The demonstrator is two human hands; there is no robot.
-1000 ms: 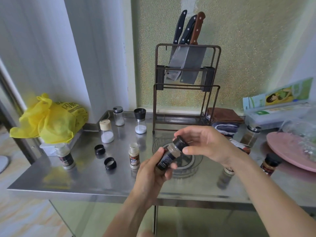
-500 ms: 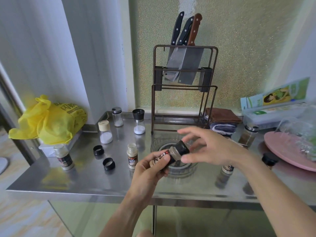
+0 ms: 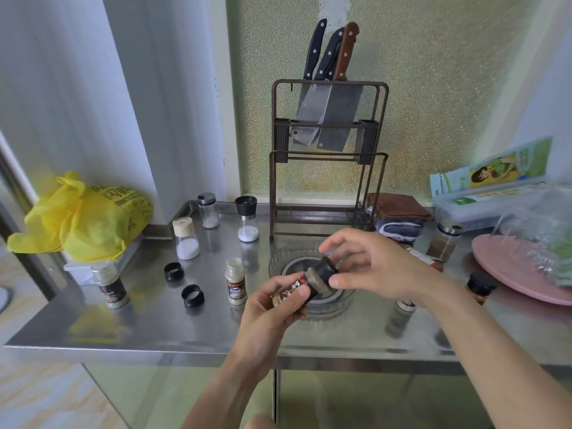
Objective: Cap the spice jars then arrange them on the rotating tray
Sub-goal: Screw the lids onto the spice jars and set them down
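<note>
The left hand (image 3: 272, 308) grips a tilted spice jar (image 3: 297, 289) above the steel desk (image 3: 154, 323). The right hand (image 3: 368, 267) pinches its black cap (image 3: 325, 269), which seems already on the jar.

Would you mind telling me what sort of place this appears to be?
Most likely a home kitchen: a knife rack holding cleavers, spice jars on a stainless steel counter, and a folded cloth by the wall.

The right hand (image 3: 368, 267) is covering much of the rotating tray (image 3: 278, 261); the pink plate (image 3: 507, 267) is running off the right edge, its clear cover blurring.
</note>
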